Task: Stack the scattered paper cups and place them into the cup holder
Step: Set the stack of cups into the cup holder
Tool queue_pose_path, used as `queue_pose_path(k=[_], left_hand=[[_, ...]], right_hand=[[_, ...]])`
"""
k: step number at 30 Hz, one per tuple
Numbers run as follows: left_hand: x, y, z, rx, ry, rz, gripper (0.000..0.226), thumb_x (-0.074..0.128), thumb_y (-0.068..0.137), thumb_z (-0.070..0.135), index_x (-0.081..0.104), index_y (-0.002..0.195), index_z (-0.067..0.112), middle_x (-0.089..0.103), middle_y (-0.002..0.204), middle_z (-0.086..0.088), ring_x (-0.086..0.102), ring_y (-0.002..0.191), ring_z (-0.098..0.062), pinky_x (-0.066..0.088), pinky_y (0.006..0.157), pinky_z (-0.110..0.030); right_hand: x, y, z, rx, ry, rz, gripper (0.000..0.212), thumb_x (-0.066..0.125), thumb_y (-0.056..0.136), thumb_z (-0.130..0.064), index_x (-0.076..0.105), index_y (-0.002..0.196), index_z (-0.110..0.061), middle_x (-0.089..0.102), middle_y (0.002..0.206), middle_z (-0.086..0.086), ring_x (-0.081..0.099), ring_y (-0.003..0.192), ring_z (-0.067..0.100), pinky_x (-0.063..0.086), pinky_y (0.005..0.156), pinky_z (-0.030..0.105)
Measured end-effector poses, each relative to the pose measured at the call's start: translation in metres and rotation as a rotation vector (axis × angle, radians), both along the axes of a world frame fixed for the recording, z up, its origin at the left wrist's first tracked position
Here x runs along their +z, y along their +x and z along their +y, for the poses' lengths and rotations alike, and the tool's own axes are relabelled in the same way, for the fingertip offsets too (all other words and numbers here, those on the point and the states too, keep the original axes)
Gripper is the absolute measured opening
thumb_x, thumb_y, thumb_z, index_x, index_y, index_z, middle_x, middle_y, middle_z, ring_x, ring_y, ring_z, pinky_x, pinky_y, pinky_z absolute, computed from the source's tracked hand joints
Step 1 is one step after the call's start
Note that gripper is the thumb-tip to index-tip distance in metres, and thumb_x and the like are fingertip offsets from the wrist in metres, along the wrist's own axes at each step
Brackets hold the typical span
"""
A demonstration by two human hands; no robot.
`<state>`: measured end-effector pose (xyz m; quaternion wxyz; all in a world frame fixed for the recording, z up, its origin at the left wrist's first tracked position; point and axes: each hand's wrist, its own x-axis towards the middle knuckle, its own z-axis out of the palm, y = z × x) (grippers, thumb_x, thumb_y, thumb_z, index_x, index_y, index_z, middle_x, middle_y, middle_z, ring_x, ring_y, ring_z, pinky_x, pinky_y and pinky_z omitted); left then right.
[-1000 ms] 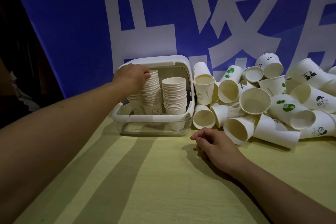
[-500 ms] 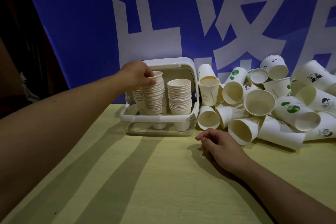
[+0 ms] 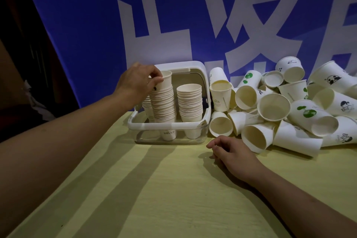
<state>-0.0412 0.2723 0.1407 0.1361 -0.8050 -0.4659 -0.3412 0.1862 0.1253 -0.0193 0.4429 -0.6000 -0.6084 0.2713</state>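
Observation:
A clear cup holder (image 3: 170,126) with a white rim and raised lid stands at the back of the table. Three stacks of white paper cups fill it. My left hand (image 3: 138,81) grips the top cup (image 3: 166,81) of the middle stack (image 3: 164,106), and that cup sticks up above the rest. A second stack (image 3: 190,102) stands to its right, and a shorter one (image 3: 147,105) is partly hidden behind my hand. My right hand (image 3: 230,151) rests on the table with curled fingers, holding nothing, just in front of the pile of scattered cups (image 3: 274,106).
The loose cups lie on their sides or upright, heaped from the holder's right side to the frame's right edge. A blue banner (image 3: 96,25) with white characters stands behind. The yellow wooden table (image 3: 164,189) stretches toward me.
My left hand has lifted the top cup partly out of the middle stack. The camera has shifted so the holder sits further right. My right hand has stayed in place.

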Motion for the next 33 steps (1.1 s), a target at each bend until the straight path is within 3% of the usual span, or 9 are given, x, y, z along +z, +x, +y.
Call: queue_pose_path(k=[8,14,17,19,22,25,29,31,33], left_hand=[[-0.003,0.006,-0.012,-0.146,0.346,-0.237,0.026,0.06,0.096,0.035,0.068,0.106,0.013,0.068,0.106,-0.008,0.056,0.101,-0.027,0.036,0.072,-0.029],[-0.007,0.036,-0.008,-0.245,0.384,-0.173,0.024,0.06,0.096,0.037,0.069,0.105,0.016,0.07,0.102,-0.005,0.059,0.093,-0.026,0.045,0.068,-0.031],[-0.019,0.044,-0.007,-0.24,0.364,-0.12,0.017,0.065,0.096,0.03,0.071,0.104,0.016,0.07,0.1,-0.003,0.06,0.091,-0.025,0.041,0.066,-0.029],[-0.025,0.047,-0.007,-0.241,0.336,-0.108,0.018,0.066,0.096,0.028,0.073,0.106,0.016,0.071,0.103,-0.004,0.062,0.093,-0.025,0.042,0.069,-0.028],[-0.031,0.051,-0.007,-0.268,0.237,-0.075,0.019,0.062,0.097,0.031,0.073,0.109,0.02,0.072,0.107,0.0,0.064,0.096,-0.024,0.054,0.076,-0.039],[-0.038,0.054,-0.004,-0.265,0.149,0.025,0.022,0.058,0.1,0.034,0.072,0.115,0.026,0.072,0.11,0.004,0.063,0.097,-0.024,0.048,0.082,-0.035],[-0.042,0.051,-0.001,-0.241,0.187,0.126,0.024,0.057,0.1,0.033,0.072,0.116,0.025,0.073,0.11,0.001,0.063,0.099,-0.028,0.04,0.092,-0.04],[-0.046,0.049,-0.003,-0.211,0.287,0.1,0.026,0.058,0.098,0.036,0.071,0.118,0.025,0.068,0.12,-0.001,0.057,0.112,-0.028,0.036,0.097,-0.043],[-0.05,0.046,-0.005,-0.069,0.284,-0.065,0.038,0.06,0.094,0.041,0.059,0.131,0.029,0.054,0.136,-0.002,0.044,0.128,-0.029,0.03,0.105,-0.045]], right_hand=[[-0.002,0.001,0.001,-0.001,-0.01,0.043,0.019,0.054,0.1,-0.022,0.069,0.095,-0.032,0.07,0.077,-0.007,0.067,0.074,0.005,0.055,0.072,0.026],[-0.002,0.0,0.0,-0.007,-0.007,0.077,0.017,0.054,0.099,-0.022,0.069,0.096,-0.031,0.071,0.077,-0.004,0.07,0.08,0.015,0.058,0.075,0.034],[-0.002,0.0,0.0,-0.007,-0.001,0.091,0.017,0.054,0.099,-0.022,0.069,0.095,-0.03,0.071,0.078,-0.002,0.07,0.081,0.016,0.057,0.074,0.033],[-0.002,0.0,0.0,-0.002,0.002,0.081,0.018,0.054,0.099,-0.021,0.069,0.094,-0.03,0.071,0.078,-0.002,0.071,0.081,0.016,0.056,0.072,0.031],[-0.003,0.001,0.002,0.001,-0.001,0.077,0.017,0.055,0.099,-0.022,0.069,0.095,-0.03,0.071,0.078,-0.003,0.071,0.081,0.016,0.057,0.072,0.03],[-0.003,0.001,0.002,0.007,0.001,0.068,0.016,0.055,0.099,-0.022,0.069,0.097,-0.03,0.072,0.08,-0.003,0.07,0.081,0.014,0.057,0.071,0.027],[-0.003,0.001,0.002,0.016,0.0,0.064,0.016,0.055,0.099,-0.022,0.068,0.097,-0.031,0.072,0.083,-0.002,0.07,0.081,0.011,0.054,0.068,0.021],[-0.003,0.0,0.001,0.016,-0.001,0.064,0.016,0.055,0.099,-0.022,0.068,0.097,-0.031,0.073,0.084,-0.002,0.07,0.082,0.01,0.054,0.069,0.021],[-0.002,0.0,0.001,0.016,0.002,0.059,0.016,0.054,0.099,-0.023,0.068,0.097,-0.031,0.073,0.084,-0.003,0.07,0.081,0.009,0.054,0.069,0.022]])
